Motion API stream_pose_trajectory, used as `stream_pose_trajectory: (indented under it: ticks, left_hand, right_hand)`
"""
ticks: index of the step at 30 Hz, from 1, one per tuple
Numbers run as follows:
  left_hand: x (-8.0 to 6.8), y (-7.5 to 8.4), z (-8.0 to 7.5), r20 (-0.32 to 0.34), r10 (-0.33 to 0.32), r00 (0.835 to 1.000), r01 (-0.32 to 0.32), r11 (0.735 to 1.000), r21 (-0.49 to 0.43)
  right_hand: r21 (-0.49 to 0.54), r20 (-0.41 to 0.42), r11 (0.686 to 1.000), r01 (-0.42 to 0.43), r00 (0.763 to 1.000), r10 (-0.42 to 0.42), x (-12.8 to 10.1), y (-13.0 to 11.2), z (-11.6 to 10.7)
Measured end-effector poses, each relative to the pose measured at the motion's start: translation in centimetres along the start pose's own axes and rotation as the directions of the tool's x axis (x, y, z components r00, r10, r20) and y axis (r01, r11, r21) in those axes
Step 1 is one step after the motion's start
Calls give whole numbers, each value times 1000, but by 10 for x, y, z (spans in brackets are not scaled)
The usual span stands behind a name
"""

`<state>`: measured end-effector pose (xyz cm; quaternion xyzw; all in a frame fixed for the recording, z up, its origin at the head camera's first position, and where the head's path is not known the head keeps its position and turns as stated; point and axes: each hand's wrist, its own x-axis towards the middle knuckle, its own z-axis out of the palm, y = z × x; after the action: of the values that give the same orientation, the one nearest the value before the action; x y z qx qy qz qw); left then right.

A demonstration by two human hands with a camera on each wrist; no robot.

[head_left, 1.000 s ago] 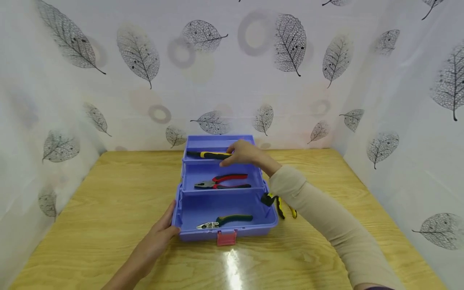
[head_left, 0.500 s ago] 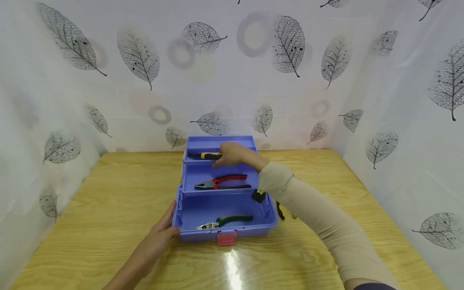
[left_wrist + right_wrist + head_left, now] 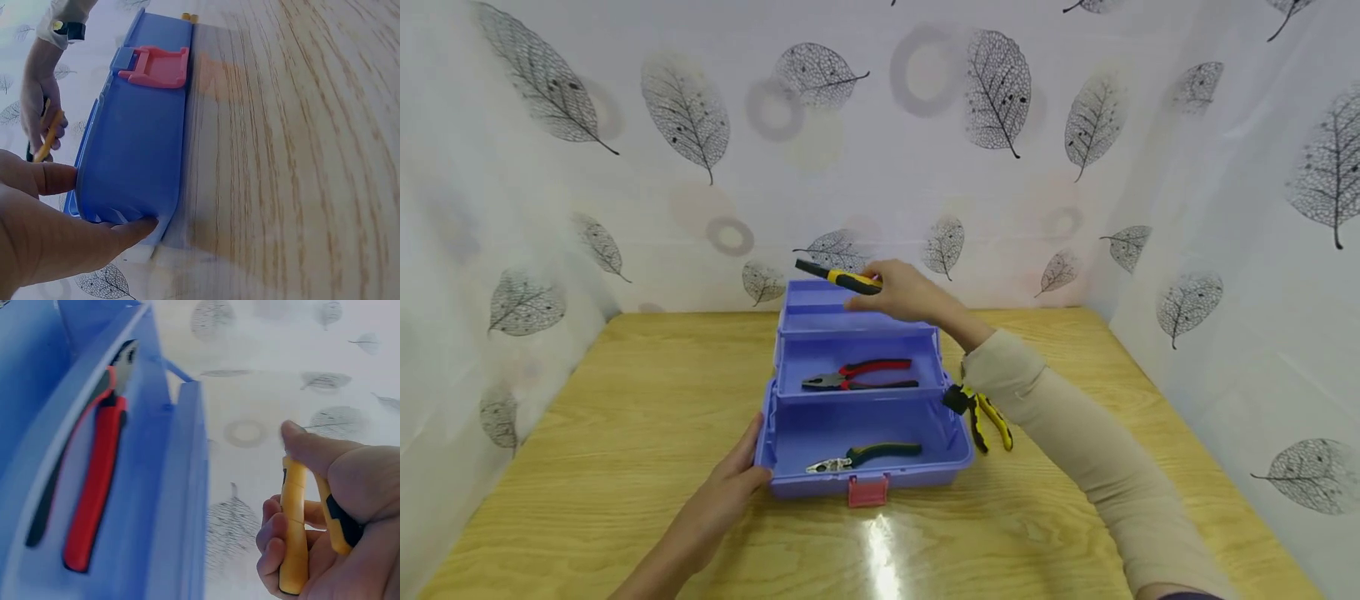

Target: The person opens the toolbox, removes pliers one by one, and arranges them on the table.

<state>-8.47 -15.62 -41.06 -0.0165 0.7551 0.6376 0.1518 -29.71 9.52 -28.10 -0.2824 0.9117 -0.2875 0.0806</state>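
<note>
My right hand [image 3: 904, 292] holds pliers [image 3: 853, 282] with yellow and black handles above the top tray of a blue-purple toolbox [image 3: 917, 478]. Both yellow handles [image 3: 294, 537] lie within the fingers in the right wrist view; the dark jaws point left in the head view. My left hand [image 3: 730, 477] grips the box's front left corner, thumb at the front, as the left wrist view also shows. Red and black pliers [image 3: 876, 367] lie in the middle tray. Green-handled pliers [image 3: 886, 451] lie in the bottom compartment.
Another yellow and black pair of pliers [image 3: 992, 421] lies on the wooden table [image 3: 662, 400] against the box's right side, partly hidden by my right arm. A pink latch [image 3: 868, 492] sits on the box front. A leaf-patterned curtain [image 3: 850, 167] encloses the table.
My right hand has reached into the top tray, taken hold of the yellow and black pliers there and lifted them up out of it. My left hand stays on the box corner.
</note>
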Motion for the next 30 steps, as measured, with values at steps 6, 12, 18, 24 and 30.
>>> stream_pose_trajectory:
  ticks: [6,12,18,24,30]
  left_hand:
    - [1,1,-1,1,-7,1000,7,1000,-5]
    - [2,1,-1,8,-14,1000,14,1000,-9]
    - [1,0,0,8,-23,1000,23,1000,-17]
    - [1,1,0,2,-27,1000,27,1000,-9]
    - [0,0,0,0,-23,1000,23,1000,1]
  right_hand:
    - [35,-79,999,29,997,-27,-25,3,-26]
    - [62,-189,998,-4,982,16,-55,13,-48]
    - [80,-264,994,-70,961,89,-86,28,-64]
    - [61,-271,985,-163,947,174,-119,44,-74]
    - [73,-269,971,-225,934,237,-148,67,-71]
